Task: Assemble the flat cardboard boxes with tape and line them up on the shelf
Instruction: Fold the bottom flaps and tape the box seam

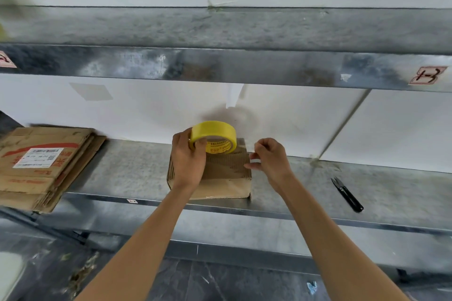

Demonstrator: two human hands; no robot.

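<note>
Flattened cartons [41, 166] waited at the left of the shelf [137, 168]. The left hand [188, 156] gripped the yellow tape roll [214, 137] over the small box [220, 176] at mid-shelf. The right hand [269, 159] pinched the tape end [254, 160] (seemingly to draw a strip). Snips [347, 194] lay within reach at the right.

Soft, cool light fills the bay evenly and is strongest on the white wall [305, 124]. The tape roll [212, 129] throws a smudgy grey shadow on that wall just above it. The upper shelf [220, 66] shows mottled pale glare along its front lip, while the floor [220, 281] below sits dim. Everything looks slightly soft, and the far left edge smears into a greenish blur. The wide lens bows the shelf lines and stretches the forearms [151, 239] toward the bottom corners. The tape end [254, 160] pinched in the right hand [270, 157] is washed out, barely readable.
</note>
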